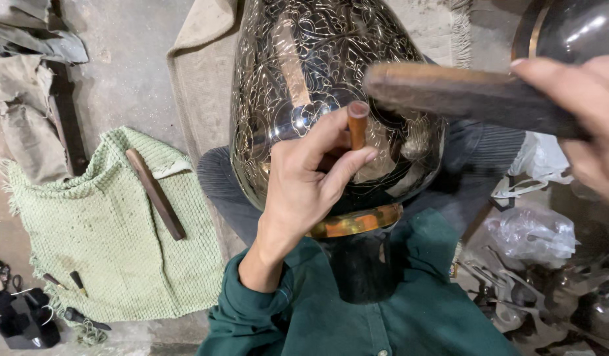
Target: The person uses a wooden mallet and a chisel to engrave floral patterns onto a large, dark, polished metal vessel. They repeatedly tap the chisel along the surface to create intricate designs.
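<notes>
My left hand [304, 178] sits at the centre of my view, its fingers [347, 168] pinched around a short chisel [358, 125], thumb on one side, forefinger curled over the other, the tip set against the big engraved metal vase [298, 72]. The vase lies across my lap, its belly running up toward twelve o'clock, its brass-coloured neck band [357, 221] down at six against my green shirt [396, 310].

My right hand [588, 118] is out at three o'clock, fingers wrapped tight round the handle of a wooden mallet [462, 92], which hangs just above the chisel's butt end.

I judge this vase to be heavy and rigid, a thin hard shell that would ring and dent rather than bend. The polished surface looks slippery, so I would not trust a bare palm on the belly; the narrow neck by the band is the place to grip, with my knees cradling the curve. The chisel is small, stiff and easy to let skid on that gloss, so a firm low pinch suits it.

At nine o'clock, on the floor, a green knitted cloth [106, 224] carries a spare wooden stick [156, 194] and a few small punches [77, 282]. Crumpled plastic [532, 231] lies at four o'clock.
</notes>
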